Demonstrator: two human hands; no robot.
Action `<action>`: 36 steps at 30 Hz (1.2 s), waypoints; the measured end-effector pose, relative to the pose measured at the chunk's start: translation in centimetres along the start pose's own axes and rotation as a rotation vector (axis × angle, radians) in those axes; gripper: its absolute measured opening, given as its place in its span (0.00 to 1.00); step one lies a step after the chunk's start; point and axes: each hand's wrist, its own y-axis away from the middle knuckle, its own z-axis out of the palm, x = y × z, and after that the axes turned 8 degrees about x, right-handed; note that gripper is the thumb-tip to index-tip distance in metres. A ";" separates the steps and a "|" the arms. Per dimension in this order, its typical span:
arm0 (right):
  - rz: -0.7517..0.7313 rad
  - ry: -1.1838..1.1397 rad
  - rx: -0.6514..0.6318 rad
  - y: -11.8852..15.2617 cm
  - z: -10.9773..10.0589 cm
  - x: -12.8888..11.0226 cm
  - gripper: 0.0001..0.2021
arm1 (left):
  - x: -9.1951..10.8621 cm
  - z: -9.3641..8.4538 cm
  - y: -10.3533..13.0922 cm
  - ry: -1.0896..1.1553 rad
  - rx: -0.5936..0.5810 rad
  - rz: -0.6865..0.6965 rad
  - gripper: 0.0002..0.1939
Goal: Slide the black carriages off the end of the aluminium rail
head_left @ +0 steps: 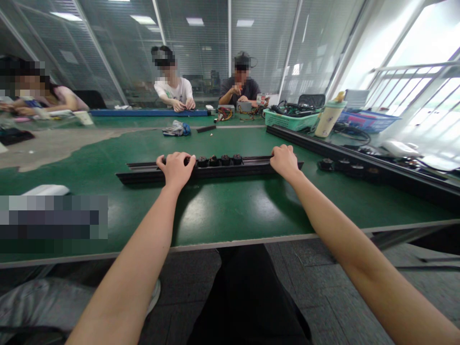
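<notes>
A long black rail point(223, 170) lies crosswise on the green table in front of me. Several round black parts point(225, 160) sit in a row in its channel, near the middle. My left hand point(177, 167) is closed over the left part of the rail, its fingers on the far side around the black parts; what lies under the palm is hidden. Near the rail's right end my right hand point(285, 160) grips it, fingers curled over the top edge.
Several more round black parts point(344, 166) lie at the right beside a long black bar point(377, 174). Behind stand a green basket point(292, 120) of cables, a yellow-green cup point(329, 119) and a blue basket point(370, 120). Gloves point(176, 128) lie farther back. Other people sit across the table.
</notes>
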 end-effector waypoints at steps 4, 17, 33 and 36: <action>-0.005 0.005 0.004 0.0 0.1 0.0 0.20 | 0.1 -0.1 0.0 -0.003 -0.006 -0.007 0.16; 0.001 0.020 -0.029 0.3 -0.8 -0.5 0.21 | 0.1 -0.1 0.0 0.001 -0.013 -0.011 0.16; 0.034 0.049 -0.037 0.4 -1.2 -0.6 0.21 | 0.1 0.0 -0.1 -0.021 -0.010 -0.014 0.15; 0.035 0.056 -0.031 0.4 -1.2 -0.6 0.21 | 0.1 -0.1 -0.1 -0.010 -0.016 -0.013 0.16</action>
